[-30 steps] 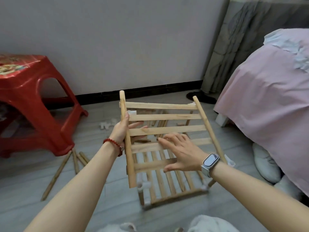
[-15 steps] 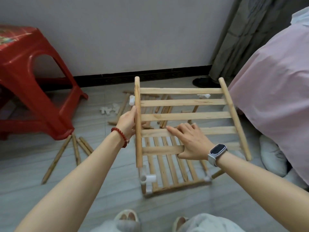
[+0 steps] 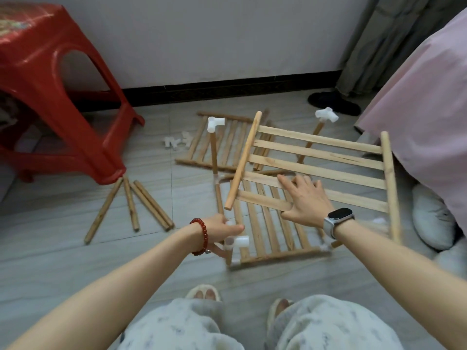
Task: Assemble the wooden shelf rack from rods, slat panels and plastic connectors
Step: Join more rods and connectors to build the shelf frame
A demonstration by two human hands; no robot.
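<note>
The right hand lay flat, fingers straight and spread, on the slats of the upper slat panel, which was tilted, its left rail unsupported and hanging free above the base. The left hand was at the near-left white plastic connector, fingers around the post there; the view was blurred, so whether it truly gripped could not be told. The lower slat panel rested on the floor, with upright rods at its corners: the far-left rod and far-right rod each carried a white connector on top. A spare slat panel lay flat further off, loose connectors to its left, and four spare rods near the red stool. Judgement: the step in hand was seating the upper panel's rail ends into the corner connectors. To do it well, the near-left connector socket should be turned to face the rail end, the panel levelled, and each end pushed straight in without forcing the posts sideways. Risk: the loose posts could lean or pull out.
</note>
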